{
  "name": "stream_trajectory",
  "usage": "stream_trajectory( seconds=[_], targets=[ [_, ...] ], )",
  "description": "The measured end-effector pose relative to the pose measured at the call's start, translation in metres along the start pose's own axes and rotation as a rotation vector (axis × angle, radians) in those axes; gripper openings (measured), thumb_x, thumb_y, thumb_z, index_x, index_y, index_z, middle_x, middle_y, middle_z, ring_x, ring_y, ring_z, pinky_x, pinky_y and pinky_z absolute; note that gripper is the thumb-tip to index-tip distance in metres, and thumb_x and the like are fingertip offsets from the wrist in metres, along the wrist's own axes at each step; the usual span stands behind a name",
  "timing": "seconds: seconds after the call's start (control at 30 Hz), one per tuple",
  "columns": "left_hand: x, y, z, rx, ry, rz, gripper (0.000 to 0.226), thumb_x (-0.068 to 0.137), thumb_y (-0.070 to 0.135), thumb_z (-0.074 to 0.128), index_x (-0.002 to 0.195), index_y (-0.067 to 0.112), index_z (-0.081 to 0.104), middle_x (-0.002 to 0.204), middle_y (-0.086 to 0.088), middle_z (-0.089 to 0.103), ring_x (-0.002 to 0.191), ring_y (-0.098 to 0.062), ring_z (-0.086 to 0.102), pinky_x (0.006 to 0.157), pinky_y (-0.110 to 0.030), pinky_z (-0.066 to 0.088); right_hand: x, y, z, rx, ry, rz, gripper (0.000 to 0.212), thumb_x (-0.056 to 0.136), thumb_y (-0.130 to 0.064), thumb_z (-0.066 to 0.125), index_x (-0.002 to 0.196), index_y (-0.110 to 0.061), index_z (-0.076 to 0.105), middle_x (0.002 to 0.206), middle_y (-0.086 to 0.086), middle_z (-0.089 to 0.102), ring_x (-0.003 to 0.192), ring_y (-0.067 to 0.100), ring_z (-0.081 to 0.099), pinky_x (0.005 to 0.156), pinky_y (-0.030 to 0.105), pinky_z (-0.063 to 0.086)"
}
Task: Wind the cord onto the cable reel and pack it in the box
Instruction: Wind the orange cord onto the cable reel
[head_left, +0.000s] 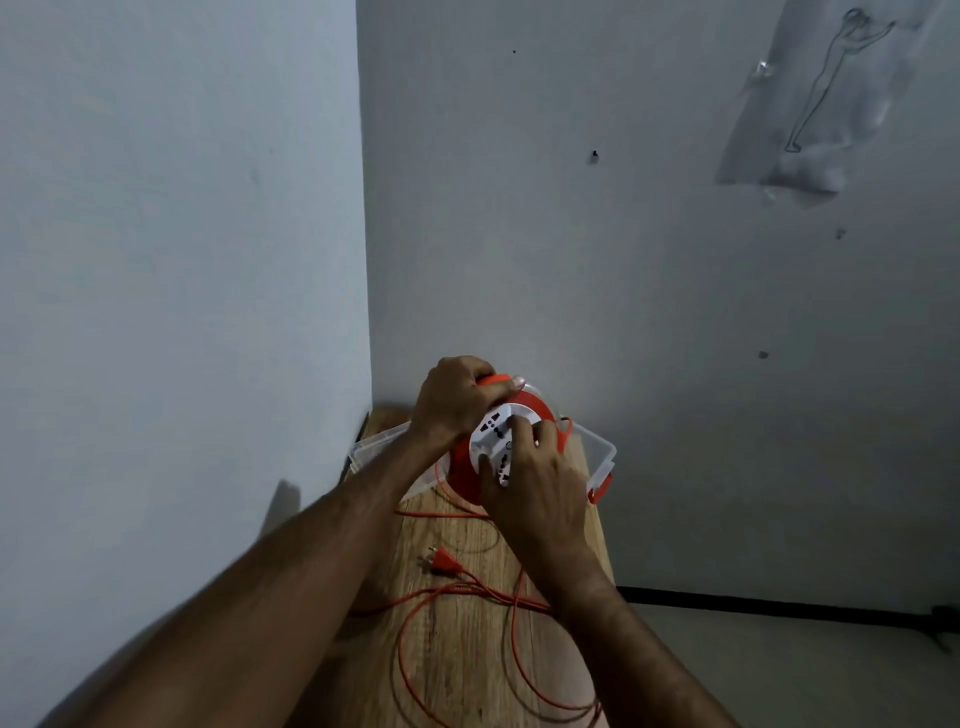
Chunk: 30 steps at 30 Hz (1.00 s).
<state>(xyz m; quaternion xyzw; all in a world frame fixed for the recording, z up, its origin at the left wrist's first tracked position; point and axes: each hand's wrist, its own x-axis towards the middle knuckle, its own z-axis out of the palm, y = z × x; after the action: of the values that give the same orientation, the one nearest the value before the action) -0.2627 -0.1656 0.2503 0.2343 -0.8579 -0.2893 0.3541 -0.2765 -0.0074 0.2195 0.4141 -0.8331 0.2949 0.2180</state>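
Note:
An orange cable reel (540, 410) with a white socket face (493, 426) is held upright above the wooden table (467, 649). My left hand (452, 400) grips its orange handle at the top. My right hand (535, 483) lies on the white face, thumb and fingers curled round the hub. The orange cord (457, 597) runs from the reel in loose loops over the table. Its orange plug (444, 561) lies free on the wood. A clear plastic box (605, 452) with orange clips stands behind the reel, partly hidden by it.
The narrow table stands in a room corner, with grey walls close on the left and behind. Floor (779, 670) lies to the right of the table. A clear plastic sheet (831, 104) is taped high on the right wall.

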Motion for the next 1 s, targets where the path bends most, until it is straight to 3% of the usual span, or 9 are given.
stream_trajectory(
  seconds=[0.13,0.3,0.43,0.5,0.63,0.7,0.77,0.87,1.0],
  targets=[
    [0.0,0.003,0.005,0.013,-0.025,0.028,0.07,0.075,0.074,0.046,0.082,0.011,0.076,0.076,-0.003,0.073,0.066,-0.016,0.066,0.069,-0.04,0.059,0.006,-0.002,-0.003,0.039,-0.05,0.045,0.058,0.083,-0.048,0.074,0.123,-0.009,0.059,0.111,0.008,0.064,0.072,0.011,0.059,0.066,0.006,0.027],
    [-0.004,0.0,0.007,0.028,-0.019,0.028,0.065,0.076,0.072,0.049,0.077,0.012,0.075,0.07,-0.001,0.07,0.063,-0.014,0.063,0.066,-0.041,0.058,0.011,0.001,0.004,0.172,-0.091,0.116,0.057,0.08,-0.043,0.078,0.124,-0.012,0.058,0.124,0.007,0.06,0.101,0.019,0.062,0.077,0.017,0.04],
    [-0.006,-0.002,0.005,0.038,-0.022,0.036,0.06,0.079,0.069,0.053,0.077,0.013,0.075,0.069,-0.001,0.07,0.062,-0.012,0.062,0.065,-0.039,0.058,0.01,0.004,0.01,0.404,-0.009,0.202,0.052,0.074,-0.035,0.087,0.115,-0.015,0.063,0.107,-0.004,0.067,0.094,0.001,0.055,0.076,0.001,0.04],
    [-0.008,0.0,0.005,0.055,-0.004,0.035,0.057,0.079,0.068,0.055,0.076,0.014,0.075,0.069,0.0,0.07,0.061,-0.011,0.062,0.064,-0.037,0.058,0.01,0.002,0.014,0.506,0.037,0.359,0.053,0.072,-0.04,0.088,0.112,-0.015,0.064,0.102,-0.006,0.065,0.09,0.004,0.06,0.069,0.003,0.047],
    [-0.01,0.004,0.01,0.08,0.029,0.051,0.05,0.083,0.059,0.063,0.076,0.012,0.074,0.07,-0.001,0.069,0.061,-0.011,0.061,0.059,-0.027,0.052,0.016,-0.007,0.023,0.887,0.019,1.012,0.058,0.067,-0.048,0.089,0.104,-0.011,0.063,0.103,0.005,0.07,0.091,0.024,0.072,0.073,0.042,0.064],
    [-0.012,0.003,0.015,0.115,0.026,0.075,0.048,0.084,0.058,0.065,0.072,0.012,0.072,0.066,0.0,0.065,0.058,-0.01,0.057,0.054,-0.023,0.044,0.025,-0.014,0.021,1.242,0.035,1.435,0.069,0.069,-0.04,0.09,0.118,-0.004,0.056,0.114,0.012,0.066,0.1,0.03,0.069,0.07,0.044,0.063],
    [-0.013,0.001,0.018,0.122,0.026,0.085,0.05,0.083,0.06,0.063,0.07,0.012,0.071,0.063,0.001,0.063,0.056,-0.01,0.056,0.052,-0.024,0.043,0.031,-0.017,0.019,1.529,0.128,1.678,0.091,0.075,-0.031,0.088,0.145,-0.005,0.036,0.132,0.02,0.055,0.107,0.037,0.065,0.05,0.037,0.058],
    [-0.011,0.001,0.016,0.105,0.023,0.087,0.053,0.082,0.063,0.059,0.07,0.012,0.071,0.063,0.002,0.063,0.057,-0.011,0.056,0.055,-0.03,0.049,0.033,-0.017,0.015,1.688,0.09,1.696,0.091,0.081,-0.024,0.084,0.151,-0.008,0.029,0.129,0.025,0.056,0.092,0.036,0.067,0.042,0.037,0.053],
    [-0.009,-0.004,0.012,0.098,0.032,0.072,0.056,0.082,0.064,0.057,0.069,0.012,0.071,0.062,0.0,0.065,0.057,-0.013,0.059,0.056,-0.033,0.053,0.032,-0.018,-0.004,1.778,-0.035,1.602,0.069,0.088,-0.017,0.077,0.144,-0.006,0.038,0.099,0.022,0.058,0.073,0.027,0.066,0.04,0.033,0.055]
  ],
)
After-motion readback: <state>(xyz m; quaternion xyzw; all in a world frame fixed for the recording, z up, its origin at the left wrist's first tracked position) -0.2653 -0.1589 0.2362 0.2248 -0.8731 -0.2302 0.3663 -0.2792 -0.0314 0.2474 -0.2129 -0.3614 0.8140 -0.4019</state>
